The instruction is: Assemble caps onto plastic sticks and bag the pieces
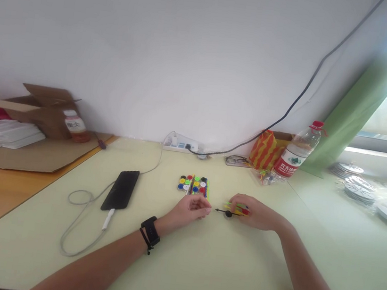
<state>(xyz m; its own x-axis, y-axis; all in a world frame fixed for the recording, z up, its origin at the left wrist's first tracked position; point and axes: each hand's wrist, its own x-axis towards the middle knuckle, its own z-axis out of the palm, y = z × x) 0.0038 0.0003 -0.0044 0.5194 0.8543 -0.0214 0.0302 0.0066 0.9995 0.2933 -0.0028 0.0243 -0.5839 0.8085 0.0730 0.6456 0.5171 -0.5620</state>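
Observation:
My left hand [195,208] is closed, with thumb and fingertips together near the tip of a thin black arrow-shaped pointer; whatever it pinches is too small to make out. The pointer lies across a small round black piece [228,214] on the table. My right hand [254,212] curls palm-down over small coloured plastic pieces [238,209], with yellow, green and red parts showing under the fingers. Just behind my left hand sit rows of round coloured discs [188,182] in black, red, green, yellow, blue and white, with thin coloured strips [208,190] beside them.
A phone [120,190] on a charging cable lies to the left. At the wall are a power strip [181,143], eyeglasses [237,160], a striped bag [264,150] and a large water bottle [294,153]. Cardboard [51,114] stands far left; round plates [360,190] lie far right.

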